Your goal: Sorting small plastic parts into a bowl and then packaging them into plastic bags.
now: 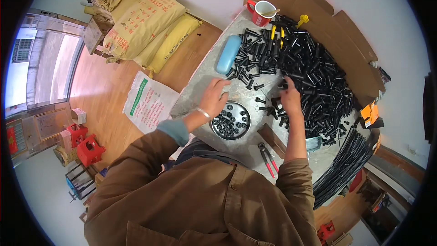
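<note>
- Two hands are working above the table [193, 94]; black bolts [314, 70] are lying heaped beyond the right hand [289, 94].
- Left hand [215, 98] is hanging half open near the bowl [249, 126], holding nothing visible.
- Right hand is pointing at the heap's edge; whether it is gripping anything, I cannot tell.
- Favouring loose edge bolts should be keeping the heap from sliding.

- My left grip [213, 98] is loosely curved, thumb [224, 96] apart from the fingers [220, 83].
- My right grip [290, 99] has its index finger [288, 81] extended.
- My left arm [146, 155] slants inward; my right arm [296, 134] runs ahead.
</note>
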Demonstrator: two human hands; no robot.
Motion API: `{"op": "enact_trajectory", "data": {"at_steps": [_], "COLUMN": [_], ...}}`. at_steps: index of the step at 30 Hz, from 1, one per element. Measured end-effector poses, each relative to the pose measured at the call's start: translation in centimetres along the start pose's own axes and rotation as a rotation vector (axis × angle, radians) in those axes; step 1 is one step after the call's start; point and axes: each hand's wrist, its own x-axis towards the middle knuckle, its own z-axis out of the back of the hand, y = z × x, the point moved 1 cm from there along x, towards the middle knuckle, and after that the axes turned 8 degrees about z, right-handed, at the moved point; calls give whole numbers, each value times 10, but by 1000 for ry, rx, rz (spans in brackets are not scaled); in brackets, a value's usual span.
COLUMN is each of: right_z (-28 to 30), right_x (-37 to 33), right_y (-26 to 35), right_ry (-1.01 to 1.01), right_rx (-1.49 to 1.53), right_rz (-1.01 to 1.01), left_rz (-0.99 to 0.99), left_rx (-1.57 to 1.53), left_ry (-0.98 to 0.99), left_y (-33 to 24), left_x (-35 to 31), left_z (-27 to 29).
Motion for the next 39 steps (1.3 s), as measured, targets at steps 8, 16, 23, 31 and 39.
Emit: {"op": "enact_trajectory", "data": {"at_steps": [8,16,23,31,39], "right_z": [62,84,108,173,180], "right_x": [-11,-18,-4,-6,-76], "right_y": [-18,-57,-71,-170,-347], "right_ry": [-187,-386,-390,-596,-518], "right_rx": [251,245,153,-163,-326], "right_rz": [-175,-261,-220,-223,-623], "left_rz": [58,-70,-233,-130,-211], "left_rx": [43,-56,70,247,148], "left_ry": [-26,103,-65,-203,-215], "left_y": [-17,-35,-43,-37,-75], "left_x": [37,44,112,175,155], "left_z": [-49,-83,-80,-123,-163]}}
